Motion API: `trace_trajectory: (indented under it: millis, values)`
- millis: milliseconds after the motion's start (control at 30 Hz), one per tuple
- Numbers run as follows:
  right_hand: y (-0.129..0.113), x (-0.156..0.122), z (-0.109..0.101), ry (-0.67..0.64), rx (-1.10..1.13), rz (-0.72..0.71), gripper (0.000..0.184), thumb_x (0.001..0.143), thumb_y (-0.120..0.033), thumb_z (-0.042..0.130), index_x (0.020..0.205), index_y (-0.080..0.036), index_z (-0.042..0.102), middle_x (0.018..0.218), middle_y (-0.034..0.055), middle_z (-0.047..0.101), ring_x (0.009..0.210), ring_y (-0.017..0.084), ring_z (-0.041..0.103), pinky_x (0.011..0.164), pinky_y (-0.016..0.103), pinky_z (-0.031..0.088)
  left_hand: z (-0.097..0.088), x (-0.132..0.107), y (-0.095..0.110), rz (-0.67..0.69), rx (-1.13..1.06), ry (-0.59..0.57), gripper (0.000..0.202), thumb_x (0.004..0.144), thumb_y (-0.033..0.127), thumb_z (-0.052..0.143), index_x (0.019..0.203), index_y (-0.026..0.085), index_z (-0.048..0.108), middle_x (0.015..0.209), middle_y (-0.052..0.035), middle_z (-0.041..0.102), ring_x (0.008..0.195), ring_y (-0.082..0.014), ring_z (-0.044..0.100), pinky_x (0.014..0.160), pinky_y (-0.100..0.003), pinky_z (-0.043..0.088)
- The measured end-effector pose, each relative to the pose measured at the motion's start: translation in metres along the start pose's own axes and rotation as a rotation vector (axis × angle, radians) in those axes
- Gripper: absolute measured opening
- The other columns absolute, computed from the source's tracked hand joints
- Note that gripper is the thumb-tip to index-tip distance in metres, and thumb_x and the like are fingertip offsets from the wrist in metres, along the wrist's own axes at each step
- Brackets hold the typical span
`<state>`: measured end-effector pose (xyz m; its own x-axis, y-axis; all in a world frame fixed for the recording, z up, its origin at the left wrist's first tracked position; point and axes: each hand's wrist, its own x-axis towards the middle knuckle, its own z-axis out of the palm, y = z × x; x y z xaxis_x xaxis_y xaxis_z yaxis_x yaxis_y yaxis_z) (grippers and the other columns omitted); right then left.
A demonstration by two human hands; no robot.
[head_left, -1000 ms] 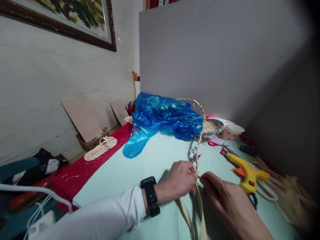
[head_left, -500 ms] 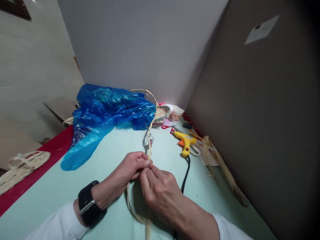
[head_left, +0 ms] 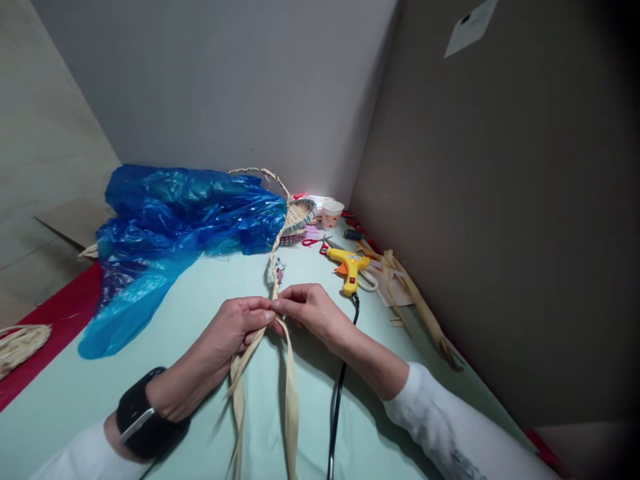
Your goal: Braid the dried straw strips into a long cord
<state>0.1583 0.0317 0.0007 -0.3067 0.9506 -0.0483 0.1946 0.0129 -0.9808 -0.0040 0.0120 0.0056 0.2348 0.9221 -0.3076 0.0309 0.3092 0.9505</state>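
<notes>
Pale dried-leaf strands form a thin braid (head_left: pixel 275 257) that runs from the far side of the table down to my fingers. My left hand (head_left: pixel 245 323) pinches the braid's near end, its thumb on top. Opposite it, my right hand (head_left: pixel 310 310) is closed with thumb and forefinger at the same spot, touching the left fingertips. Below the hands hang loose flat strands (head_left: pixel 291 400), one to the right and others under my left hand (head_left: pixel 237 393). Part of the grip is hidden behind the fingers. A small woven basket (head_left: pixel 300 212) lies beyond, beside the braid.
A crumpled blue plastic bag (head_left: pixel 190 207) covers the back left. To the right are a yellow glue gun (head_left: pixel 353 267) with a black cord (head_left: pixel 339 400), red-handled scissors (head_left: pixel 315 241), a paper cup (head_left: pixel 332 215) and dried leaf strips (head_left: pixel 420 303). Woven straw (head_left: pixel 23 347) sits at the left edge.
My right hand has drawn up and back to the right, with its fingers now beside the left ones. The loose strands have spread apart below. The whole view has shifted, moving the scene left.
</notes>
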Motion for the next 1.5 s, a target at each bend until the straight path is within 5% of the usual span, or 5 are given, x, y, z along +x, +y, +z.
trace_trajectory:
  millis: [200, 433, 1200, 1367, 1500]
  values:
    - [0.007, 0.001, 0.021, 0.177, 0.191, 0.068, 0.014, 0.065, -0.026, 0.065, 0.069, -0.014, 0.06, 0.061, -0.002, 0.054, 0.058, 0.01, 0.045, 0.055, 0.022, 0.032, 0.004, 0.003, -0.007, 0.008, 0.101, 0.051, 0.018, 0.069, 0.028, 0.063, 0.065, 0.011, 0.067, 0.042, 0.006, 0.044, 0.039, -0.004, 0.023, 0.043, -0.021, 0.012]
    - [0.008, 0.007, 0.029, 0.338, -0.165, -0.075, 0.005, 0.068, -0.014, 0.055, 0.065, -0.017, 0.058, 0.06, -0.0016, 0.056, 0.059, 0.012, 0.047, 0.056, 0.023, 0.034, 0.005, 0.013, -0.016, -0.035, -0.006, 0.101, 0.01, 0.062, 0.021, 0.061, 0.056, 0.015, 0.057, 0.042, 0.0063, 0.044, 0.039, -0.0048, 0.031, 0.044, -0.02, 0.018]
    - [0.009, 0.002, -0.005, -0.041, -0.312, -0.118, 0.02, 0.084, -0.026, 0.053, 0.079, -0.014, 0.069, 0.069, 0.0017, 0.066, 0.06, 0.013, 0.058, 0.06, 0.022, 0.042, -0.004, 0.006, -0.011, -0.081, -0.044, -0.095, 0.023, 0.069, 0.036, 0.068, 0.067, 0.014, 0.059, 0.043, 0.0109, 0.032, 0.039, -0.0026, 0.016, 0.042, -0.02, 0.008]
    - [-0.001, 0.019, -0.02, 0.208, -0.385, -0.099, 0.035, 0.087, -0.026, 0.051, 0.118, -0.012, 0.059, 0.089, 0.0079, 0.071, 0.063, 0.014, 0.062, 0.066, 0.025, 0.045, -0.003, 0.008, -0.007, -0.08, 0.032, -0.032, 0.021, 0.065, 0.032, 0.067, 0.062, 0.012, 0.06, 0.046, 0.0049, 0.048, 0.037, -0.002, 0.019, 0.042, -0.021, 0.007]
    - [-0.003, 0.045, -0.024, 0.152, -0.492, -0.178, 0.038, 0.089, -0.029, 0.051, 0.123, -0.013, 0.058, 0.106, 0.011, 0.069, 0.084, 0.018, 0.063, 0.078, 0.027, 0.043, -0.002, 0.01, -0.006, -0.073, 0.072, 0.043, 0.02, 0.061, 0.031, 0.064, 0.055, 0.013, 0.059, 0.043, 0.0034, 0.05, 0.036, -0.0037, 0.026, 0.04, -0.021, 0.012]
